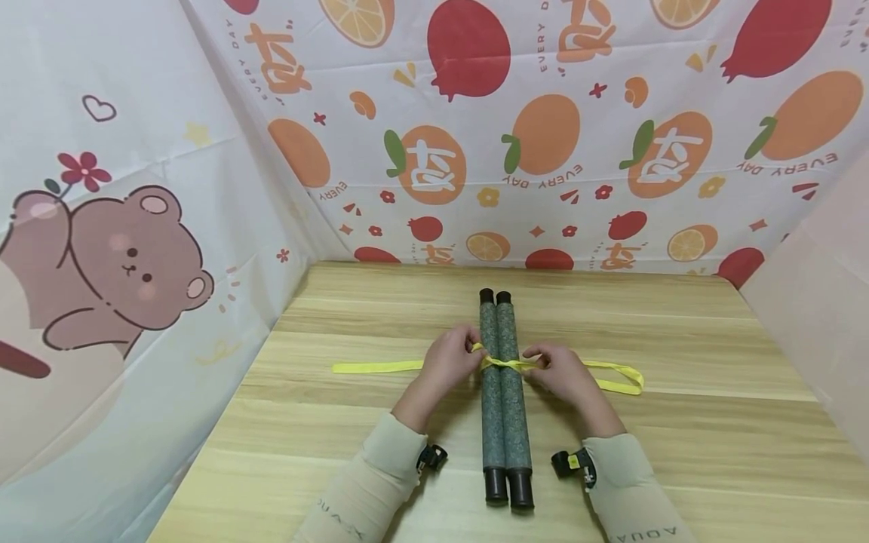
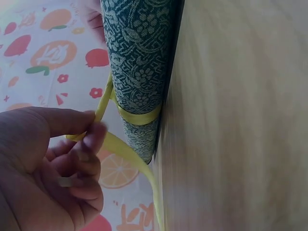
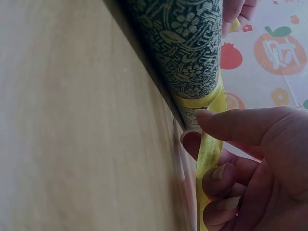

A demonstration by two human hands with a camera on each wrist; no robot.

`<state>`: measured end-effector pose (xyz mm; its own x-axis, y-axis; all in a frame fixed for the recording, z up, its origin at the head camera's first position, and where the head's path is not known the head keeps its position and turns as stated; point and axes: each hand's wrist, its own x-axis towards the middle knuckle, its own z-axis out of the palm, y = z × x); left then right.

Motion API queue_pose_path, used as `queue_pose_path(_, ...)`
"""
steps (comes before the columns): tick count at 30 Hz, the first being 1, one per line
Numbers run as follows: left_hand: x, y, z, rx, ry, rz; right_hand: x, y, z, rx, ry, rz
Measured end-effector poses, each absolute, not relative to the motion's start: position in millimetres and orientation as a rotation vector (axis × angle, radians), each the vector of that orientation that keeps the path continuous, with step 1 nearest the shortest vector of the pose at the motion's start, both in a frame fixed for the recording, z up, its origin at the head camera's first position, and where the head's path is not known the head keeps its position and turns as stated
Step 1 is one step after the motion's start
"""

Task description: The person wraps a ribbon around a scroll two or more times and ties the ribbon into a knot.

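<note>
Two rolled scrolls [image 1: 503,422] in green patterned fabric with dark end knobs lie side by side, lengthwise, on the table. A yellow ribbon [image 2: 139,117] goes round both near their middle and crosses on top. My left hand [image 1: 451,356] pinches one ribbon end between thumb and forefinger, just left of the scrolls; its tail runs out to the left. On the other side, my right hand [image 1: 558,371] holds the other end of the ribbon between thumb and fingers. That tail stretches right and folds back in a loop on the tabletop.
The wooden table [image 1: 679,452] extends around the scrolls. A fruit-print cloth [image 1: 380,83] hangs behind its far edge, and a bear-print cloth [image 1: 231,196] hangs along the left side. Small cameras [image 1: 431,457] are strapped to both wrists.
</note>
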<state>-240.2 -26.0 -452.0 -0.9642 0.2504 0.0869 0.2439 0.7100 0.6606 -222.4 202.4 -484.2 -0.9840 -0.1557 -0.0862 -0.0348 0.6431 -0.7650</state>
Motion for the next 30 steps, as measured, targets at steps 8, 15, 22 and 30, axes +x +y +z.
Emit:
queue_pose_path(8,-235.7,-24.5,-448.4,0.471,2.992,1.014,-223.4,202.0,-484.6,-0.169,2.733,-1.246)
queue_pose_path(15,-234.2,-23.2,-447.5,0.530,2.948,1.051,-222.2,221.7,-480.1,-0.151,2.796,-1.017)
queue_pose_path(22,-231.6,-23.5,-443.6,0.497,2.879,1.131,-220.0,275.6,-469.8,0.093,2.843,-0.832)
queue_pose_path(30,-230.0,-23.3,-442.3,0.514,2.845,1.156,-220.1,332.4,-473.3,0.563,2.933,-0.840)
